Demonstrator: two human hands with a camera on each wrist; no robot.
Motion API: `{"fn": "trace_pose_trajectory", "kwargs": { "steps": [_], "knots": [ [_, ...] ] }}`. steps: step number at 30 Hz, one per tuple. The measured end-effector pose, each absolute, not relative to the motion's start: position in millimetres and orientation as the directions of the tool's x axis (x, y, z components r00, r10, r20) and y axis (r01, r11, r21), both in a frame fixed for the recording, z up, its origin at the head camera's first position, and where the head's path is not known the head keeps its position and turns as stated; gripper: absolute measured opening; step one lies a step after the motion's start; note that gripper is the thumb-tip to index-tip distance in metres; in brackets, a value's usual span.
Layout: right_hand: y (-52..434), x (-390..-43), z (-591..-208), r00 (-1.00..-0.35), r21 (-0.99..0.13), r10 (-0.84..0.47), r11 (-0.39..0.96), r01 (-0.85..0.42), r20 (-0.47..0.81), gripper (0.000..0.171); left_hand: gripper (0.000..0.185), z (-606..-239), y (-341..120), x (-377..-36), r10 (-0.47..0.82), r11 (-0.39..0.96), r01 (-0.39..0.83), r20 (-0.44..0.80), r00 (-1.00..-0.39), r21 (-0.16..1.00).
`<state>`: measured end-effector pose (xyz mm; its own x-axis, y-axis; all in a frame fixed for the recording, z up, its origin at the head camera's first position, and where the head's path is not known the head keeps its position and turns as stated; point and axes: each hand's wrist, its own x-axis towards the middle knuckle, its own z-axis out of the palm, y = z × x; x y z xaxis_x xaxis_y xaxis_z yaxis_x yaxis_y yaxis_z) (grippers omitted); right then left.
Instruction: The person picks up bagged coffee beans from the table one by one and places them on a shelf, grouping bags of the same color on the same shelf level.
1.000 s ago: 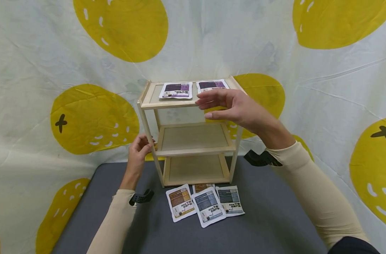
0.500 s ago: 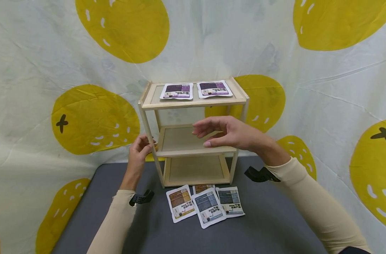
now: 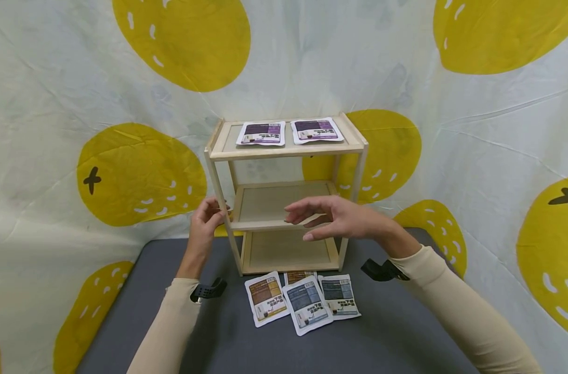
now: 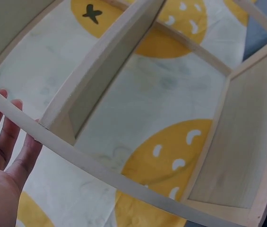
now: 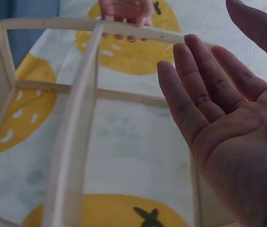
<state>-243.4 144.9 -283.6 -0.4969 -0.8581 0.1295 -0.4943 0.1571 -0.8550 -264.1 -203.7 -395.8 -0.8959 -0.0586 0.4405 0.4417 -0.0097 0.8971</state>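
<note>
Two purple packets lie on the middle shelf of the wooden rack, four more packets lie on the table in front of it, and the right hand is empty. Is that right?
Not quite. The two purple packets lie on the top shelf of the wooden rack, not the middle one, which is bare in the head view. The other packets do lie on the table in front, and the right hand is empty.

Left hand [image 3: 204,224]: my fingers straight, raised, forearm angled up from lower left.
Right hand [image 3: 340,219]: I hold it mid-air, fingers loosely extended, empty.
</note>
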Motion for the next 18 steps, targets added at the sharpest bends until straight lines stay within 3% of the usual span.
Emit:
{"fn": "trace_pose_trajectory", "kwargs": {
  "steps": [18],
  "knots": [
    [158.7,-250.1,-349.7,-0.545,-0.879,-0.838,0.237,-0.414,0.03,0.057,0.031,-397.3,-203.9,-265.4,-0.062,-0.007,0.442,0.441,-0.895,0.897]
  ]
}}
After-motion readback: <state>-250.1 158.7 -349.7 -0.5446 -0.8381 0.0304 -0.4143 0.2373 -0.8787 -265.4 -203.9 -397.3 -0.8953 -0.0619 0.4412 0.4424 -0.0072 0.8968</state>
